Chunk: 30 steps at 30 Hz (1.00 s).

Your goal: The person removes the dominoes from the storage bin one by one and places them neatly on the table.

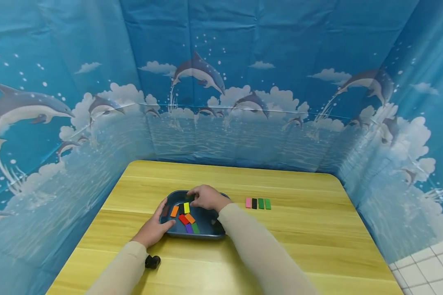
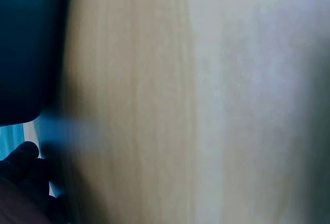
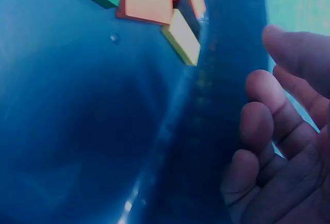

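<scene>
A dark blue tray (image 1: 210,236) stands on the table and holds several small flat blocks, among them a yellow block (image 1: 186,207), an orange block (image 1: 174,211), a red block (image 1: 183,219), a purple block (image 1: 189,228) and a green block (image 1: 195,228). My left hand (image 1: 152,229) grips the tray's left rim, thumb on the inner side and fingers along the outside. Over the tray's far side hovers my right hand (image 1: 208,198), its fingers loosely bent; in the right wrist view nothing shows between them. The yellow block (image 3: 183,38) lies a little away from those fingertips.
Right of the tray, a pink block (image 1: 248,203), a black block (image 1: 254,203) and two green blocks (image 1: 264,204) stand in a row on the wooden table (image 1: 302,229). A small black object (image 1: 153,262) is by the left wrist. A dolphin-print curtain (image 1: 221,135) surrounds the table.
</scene>
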{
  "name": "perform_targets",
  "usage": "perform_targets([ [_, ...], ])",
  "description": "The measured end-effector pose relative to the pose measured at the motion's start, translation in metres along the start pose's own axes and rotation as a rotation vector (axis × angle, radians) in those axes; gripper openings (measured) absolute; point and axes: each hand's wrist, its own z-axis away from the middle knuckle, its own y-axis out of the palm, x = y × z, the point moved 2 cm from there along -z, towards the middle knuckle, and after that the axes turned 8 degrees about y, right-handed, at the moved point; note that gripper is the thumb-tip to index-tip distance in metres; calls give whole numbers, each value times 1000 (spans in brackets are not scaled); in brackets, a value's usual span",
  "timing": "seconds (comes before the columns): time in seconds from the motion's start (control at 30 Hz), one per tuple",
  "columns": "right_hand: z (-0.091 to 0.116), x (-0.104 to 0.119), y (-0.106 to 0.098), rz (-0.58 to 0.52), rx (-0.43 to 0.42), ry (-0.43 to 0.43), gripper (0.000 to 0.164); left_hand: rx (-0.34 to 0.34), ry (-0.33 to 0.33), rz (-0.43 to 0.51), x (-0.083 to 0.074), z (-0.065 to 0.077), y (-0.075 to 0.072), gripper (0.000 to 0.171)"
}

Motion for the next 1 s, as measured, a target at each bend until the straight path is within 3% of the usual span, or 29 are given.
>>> perform_targets([
  [0.23, -18, -1, 19, 66, 63, 49, 48, -16, 2, -4, 2, -3, 1, 92],
  [0.5, -29, -15, 41, 69, 54, 93, 51, -22, -13, 6, -3, 3, -1, 91],
  [0.8, -27, -22, 48, -42, 43, 120, 50, -24, -14, 0, -4, 5, -1, 91],
  [1.0, -26, -22, 49, 2, 34, 118, 48, -22, -14, -2, -3, 5, -1, 91],
])
